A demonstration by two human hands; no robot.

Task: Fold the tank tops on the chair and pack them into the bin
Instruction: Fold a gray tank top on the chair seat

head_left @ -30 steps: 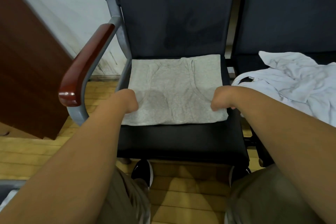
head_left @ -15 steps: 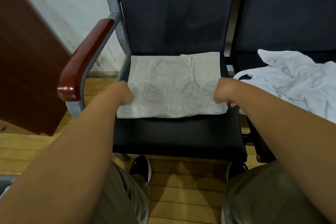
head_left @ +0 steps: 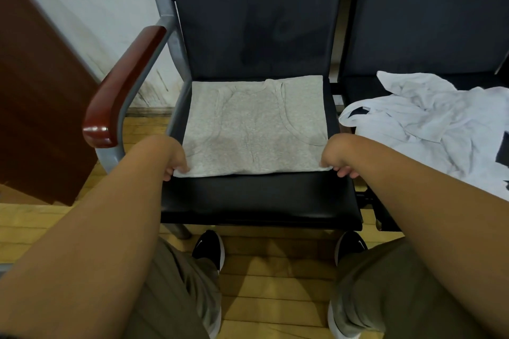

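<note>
Hands slid back to the near corners. I see left hand (head_left: 176,164) and right hand (head_left: 339,159) pinching gray tank top (head_left: 256,129), flat on chair seat (head_left: 259,198), 12 o'clock. Uneven lift would skew the fold.

The backrest of the chair (head_left: 259,198) runs out past the top edge. At the near corners of the grey tank top (head_left: 253,129) on it, the left hand (head_left: 173,157) and right hand (head_left: 334,155) show only their backs. Most of each grip is hidden; a few fingertips peek out at the cloth's edge. Right of the chair, on the neighbouring seat (head_left: 358,91), the white pile (head_left: 429,129) is cut by the right edge, and its garment count cannot be told. Left of the chair, the edge cuts off a brown panel (head_left: 33,107).
</note>
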